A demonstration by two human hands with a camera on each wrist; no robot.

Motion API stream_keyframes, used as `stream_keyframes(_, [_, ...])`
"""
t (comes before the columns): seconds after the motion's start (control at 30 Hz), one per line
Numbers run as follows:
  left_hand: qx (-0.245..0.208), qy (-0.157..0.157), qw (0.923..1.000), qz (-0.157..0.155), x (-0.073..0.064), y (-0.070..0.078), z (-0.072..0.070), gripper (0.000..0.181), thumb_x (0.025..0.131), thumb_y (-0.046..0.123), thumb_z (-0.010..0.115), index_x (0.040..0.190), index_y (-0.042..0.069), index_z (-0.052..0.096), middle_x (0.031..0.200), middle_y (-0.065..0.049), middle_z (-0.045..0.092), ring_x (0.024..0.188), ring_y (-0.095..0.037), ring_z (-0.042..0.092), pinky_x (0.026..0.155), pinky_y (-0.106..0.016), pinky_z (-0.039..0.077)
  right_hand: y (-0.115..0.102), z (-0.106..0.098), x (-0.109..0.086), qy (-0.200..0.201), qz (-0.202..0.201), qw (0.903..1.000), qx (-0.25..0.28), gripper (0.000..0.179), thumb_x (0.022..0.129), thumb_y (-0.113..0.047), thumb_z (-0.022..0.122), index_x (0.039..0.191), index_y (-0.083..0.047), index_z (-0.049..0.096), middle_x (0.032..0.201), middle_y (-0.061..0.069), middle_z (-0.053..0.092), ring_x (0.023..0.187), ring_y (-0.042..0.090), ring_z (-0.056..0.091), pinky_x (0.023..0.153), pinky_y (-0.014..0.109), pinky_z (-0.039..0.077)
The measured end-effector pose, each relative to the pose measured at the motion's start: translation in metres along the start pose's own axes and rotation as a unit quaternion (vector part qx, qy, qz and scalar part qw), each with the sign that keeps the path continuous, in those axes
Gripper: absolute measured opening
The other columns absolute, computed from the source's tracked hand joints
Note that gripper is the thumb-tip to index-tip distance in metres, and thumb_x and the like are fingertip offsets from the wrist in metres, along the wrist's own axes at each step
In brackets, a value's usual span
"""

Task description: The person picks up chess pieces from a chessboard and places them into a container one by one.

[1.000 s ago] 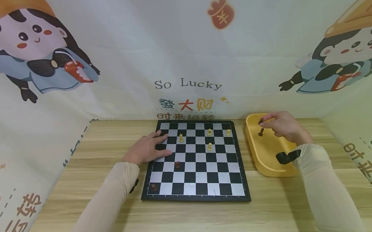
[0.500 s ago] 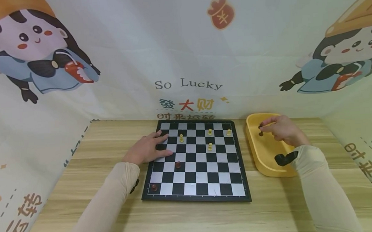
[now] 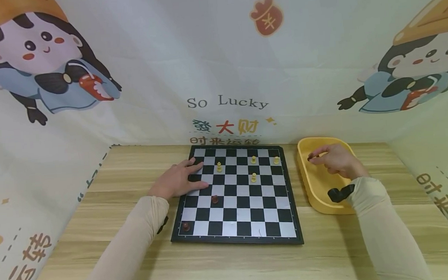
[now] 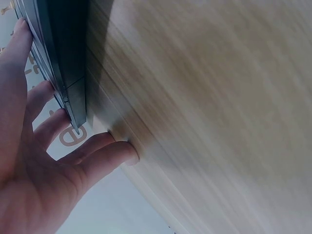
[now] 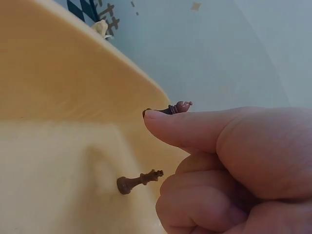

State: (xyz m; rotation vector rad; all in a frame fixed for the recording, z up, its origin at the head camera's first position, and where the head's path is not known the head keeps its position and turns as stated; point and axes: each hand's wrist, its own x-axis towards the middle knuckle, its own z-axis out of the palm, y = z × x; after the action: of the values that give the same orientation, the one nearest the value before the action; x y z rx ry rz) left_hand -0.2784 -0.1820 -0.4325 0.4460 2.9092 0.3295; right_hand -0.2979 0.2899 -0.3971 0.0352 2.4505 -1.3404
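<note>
My right hand [image 3: 337, 163] is over the yellow tray [image 3: 320, 187], pinching a dark brown chess bishop [image 5: 183, 107] between thumb and finger. In the right wrist view a dark brown chess king [image 5: 126, 185] lies on its side on the tray floor below that hand. On the left, my left hand [image 3: 175, 180] rests spread over the left edge of the chessboard [image 3: 238, 241]. The left wrist view has some of its fingers at the board's rim and others down on the tabletop. Two reddish-brown pieces stand on the board, one a pawn-like piece [image 3: 215, 199], the other in the near-left corner [image 3: 186, 226].
Several pale yellow chess pieces, including a taller piece [image 3: 219, 167] and a short piece [image 3: 253, 177], stand on the board's far half. The wooden table [image 3: 231, 263] is enclosed by a printed cloth [image 3: 158, 75]. The tray stands right of the board.
My right hand has moved slightly left and nearer, with the bishop still pinched. The dark piece seen under it in the head view is now hidden. My left hand stays put.
</note>
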Motion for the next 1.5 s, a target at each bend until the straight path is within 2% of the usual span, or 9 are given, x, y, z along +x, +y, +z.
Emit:
stream_keyframes(0.27, [0.002,-0.002,1.0,0.001,0.0,0.003,-0.002,0.087,0.089,0.072,0.06,0.158,0.024,0.039,0.169,-0.011,0.029,0.151,-0.046,0.034,0.123,-0.058,0.035,0.003,0.001,-0.001,-0.009,0.013,0.9998,-0.011,0.032,0.097,-0.019,0.07,0.121,0.003,0.065,0.098,-0.006,0.068,0.045,0.005,0.033,0.044,0.021,0.031])
stream_keyframes(0.67, [0.006,-0.003,1.0,0.002,0.002,0.0,-0.003,0.086,0.09,0.072,0.06,0.158,0.024,0.039,0.169,-0.011,0.029,0.153,-0.042,0.033,0.126,-0.057,0.029,0.007,0.002,0.0,-0.025,0.031,0.999,-0.02,0.036,0.098,-0.018,0.069,0.126,0.004,0.063,0.078,-0.011,0.066,0.045,0.006,0.033,0.044,0.021,0.03])
stream_keyframes(0.97, [0.007,-0.003,1.0,0.0,0.001,0.001,-0.004,0.086,0.09,0.071,0.06,0.159,0.025,0.039,0.169,-0.011,0.029,0.153,-0.042,0.033,0.125,-0.057,0.032,0.012,0.005,0.003,-0.023,0.034,0.999,-0.018,0.037,0.098,-0.017,0.069,0.127,0.005,0.063,0.085,-0.009,0.069,0.045,0.006,0.034,0.044,0.021,0.031])
stream_keyframes(1.5, [0.008,-0.004,1.0,-0.002,0.001,0.0,-0.002,0.087,0.089,0.073,0.06,0.159,0.026,0.038,0.17,-0.01,0.028,0.152,-0.043,0.033,0.125,-0.057,0.032,0.016,0.007,0.006,-0.024,0.036,0.9985,-0.032,0.032,0.096,-0.014,0.071,0.122,0.004,0.065,0.08,-0.01,0.065,0.045,0.006,0.035,0.044,0.019,0.031])
